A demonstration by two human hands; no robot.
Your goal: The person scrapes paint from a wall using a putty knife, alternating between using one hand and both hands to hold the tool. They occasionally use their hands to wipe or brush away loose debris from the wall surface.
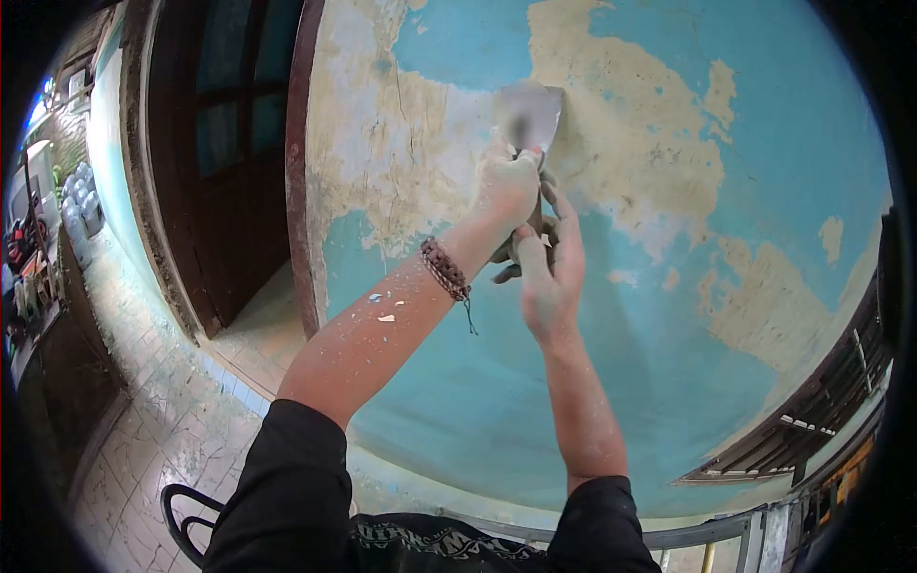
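Turquoise paint [650, 382] flakes from the beige plaster wall [650, 115]; scraping seems in hand. Left hand [509, 186] and right hand [556, 277] curl their fingers round a broad grey metal scraper [544, 113] at its upper middle. Another stroke would call for firm pressure, clear of the brown wooden doorframe [298, 162].

This looks like a home, its paintwork worn. A turquoise painted wall [802, 115] has flaked to beige plaster patches [650, 124] across its upper half. Beyond the wall's left edge, inside a maroon wooden doorframe [298, 172], stands a dark-brown wooden door with glass panes [239, 229]. Pale cracked floor tiles [181, 406] run past it; at their far end sit clear plastic bottles [81, 205]. Small clutter, too blurred to name, covers a dark-brown cabinet [72, 372]. Brown slatted woodwork [812, 411] lines the wall's lower right corner.
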